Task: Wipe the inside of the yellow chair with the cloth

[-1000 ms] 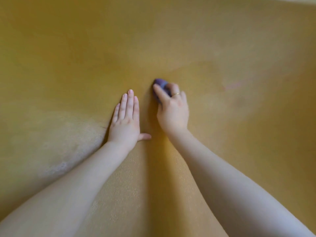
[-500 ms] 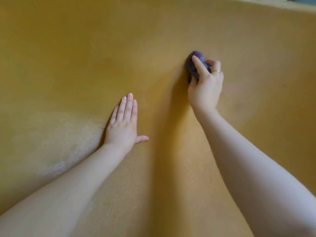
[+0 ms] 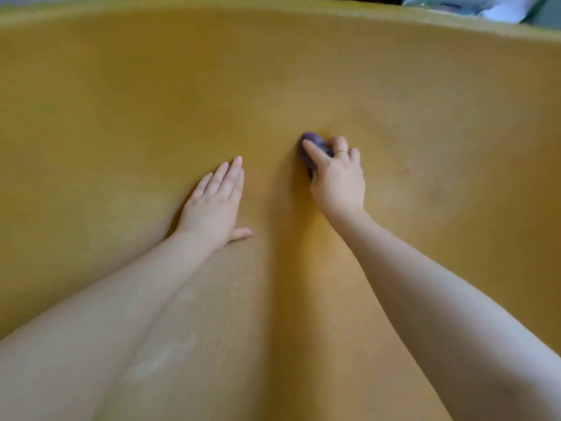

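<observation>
Your two hands lie inside the chair (image 3: 127, 101), whose curved inner wall rises ahead of you and wraps round to both sides. Your left hand (image 3: 214, 205) rests flat on the surface, left of centre. Your right hand (image 3: 338, 177) sits just to its right and slightly farther forward, pressing the cloth (image 3: 311, 142) against the wall; the cloth pokes out beyond your fingertips

blurred pale things (image 3: 501, 6) beyond top right edge

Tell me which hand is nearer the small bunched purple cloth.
Right. The right hand grips the purple cloth against the yellow chair's inner wall; the left hand rests flat, apart from it, to its left.
</observation>
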A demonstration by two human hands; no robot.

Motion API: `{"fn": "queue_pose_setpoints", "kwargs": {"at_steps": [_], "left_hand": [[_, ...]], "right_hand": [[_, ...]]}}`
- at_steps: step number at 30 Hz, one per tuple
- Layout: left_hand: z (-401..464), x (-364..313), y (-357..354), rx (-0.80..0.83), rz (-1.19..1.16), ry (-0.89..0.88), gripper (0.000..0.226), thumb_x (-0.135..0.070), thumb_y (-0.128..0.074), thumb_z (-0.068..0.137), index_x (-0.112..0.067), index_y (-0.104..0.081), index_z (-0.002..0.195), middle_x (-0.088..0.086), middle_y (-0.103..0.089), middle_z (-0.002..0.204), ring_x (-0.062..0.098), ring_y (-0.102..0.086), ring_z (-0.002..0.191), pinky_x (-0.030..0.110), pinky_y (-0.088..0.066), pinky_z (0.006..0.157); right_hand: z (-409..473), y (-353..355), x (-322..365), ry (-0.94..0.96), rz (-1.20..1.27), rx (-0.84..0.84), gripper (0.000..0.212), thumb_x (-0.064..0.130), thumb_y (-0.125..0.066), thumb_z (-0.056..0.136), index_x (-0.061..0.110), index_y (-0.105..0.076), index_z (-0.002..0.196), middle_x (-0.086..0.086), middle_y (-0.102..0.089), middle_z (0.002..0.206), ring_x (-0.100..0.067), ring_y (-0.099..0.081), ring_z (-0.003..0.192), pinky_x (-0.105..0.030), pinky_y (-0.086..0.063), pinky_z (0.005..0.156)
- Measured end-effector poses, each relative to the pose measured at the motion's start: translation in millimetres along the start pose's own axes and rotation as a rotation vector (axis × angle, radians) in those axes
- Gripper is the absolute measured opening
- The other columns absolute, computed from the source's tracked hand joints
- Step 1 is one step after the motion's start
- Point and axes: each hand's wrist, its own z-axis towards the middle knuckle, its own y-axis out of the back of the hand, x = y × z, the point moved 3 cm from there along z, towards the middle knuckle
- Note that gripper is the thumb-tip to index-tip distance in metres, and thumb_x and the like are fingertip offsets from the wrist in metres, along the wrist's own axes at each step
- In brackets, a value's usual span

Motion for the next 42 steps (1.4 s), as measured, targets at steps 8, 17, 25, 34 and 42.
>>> {"fn": "queue_pose_setpoints", "kwargs": {"at_steps": [8, 17, 25, 34, 42], "left_hand": [[-7.0, 63.1, 8.0, -0.097, 0.079, 0.254, 0.136, -0.072, -0.062, 0.062, 0.004, 0.016, 0.144, 0.024, 0.024, 0.150, 0.034, 0.016, 0.143, 0.040, 0.006, 0.115], [-7.9, 66.6, 1.9, -0.203, 0.007, 0.185, 0.135, -0.064, -0.072, 0.055, 0.005, -0.001, 0.146, 0.020, 0.006, 0.155, 0.031, 0.000, 0.145, 0.036, 0.000, 0.116], [-7.5, 70.4, -2.5, -0.129, 0.020, 0.186, 0.131, -0.074, -0.052, 0.069, 0.003, 0.027, 0.138, 0.018, 0.027, 0.151, 0.028, 0.018, 0.143, 0.034, 0.018, 0.106], [-4.8, 72.2, -8.5, -0.225, -0.016, 0.175, 0.125, -0.065, -0.053, 0.075, 0.002, 0.032, 0.137, 0.016, 0.029, 0.151, 0.025, 0.020, 0.142, 0.031, 0.023, 0.108], [-9.3, 71.7, 3.6, -0.224, -0.120, 0.145, 0.135, -0.058, -0.073, 0.062, 0.002, 0.019, 0.141, 0.016, 0.018, 0.154, 0.027, 0.009, 0.145, 0.032, 0.014, 0.109]], "right_hand": [[37.7, 13.0, -3.2, -0.453, 0.269, -0.436, 0.045, 0.003, -0.049, 0.084, 0.024, -0.057, 0.123, -0.009, -0.047, 0.128, -0.033, -0.048, 0.094, -0.031, -0.035, 0.085], [-34.1, -61.3, 111.1, 0.090, 0.366, 0.019, 0.046, 0.010, -0.035, 0.080, 0.021, -0.064, 0.114, -0.016, -0.055, 0.118, -0.033, -0.049, 0.081, -0.030, -0.042, 0.074], [31.0, -2.0, 32.9, -0.247, 0.332, -0.305, 0.046, -0.002, -0.047, 0.080, 0.020, -0.061, 0.118, -0.020, -0.046, 0.122, -0.038, -0.047, 0.096, -0.033, -0.039, 0.086], [28.7, -38.3, 146.7, -0.143, 0.529, -0.320, 0.043, 0.002, -0.051, 0.076, 0.014, -0.065, 0.114, -0.023, -0.053, 0.113, -0.038, -0.052, 0.081, -0.039, -0.044, 0.080], [39.7, -20.0, 121.2, 0.122, 0.356, -0.201, 0.041, 0.000, -0.055, 0.075, 0.020, -0.067, 0.109, -0.019, -0.058, 0.108, -0.037, -0.051, 0.077, -0.040, -0.050, 0.064]]}}
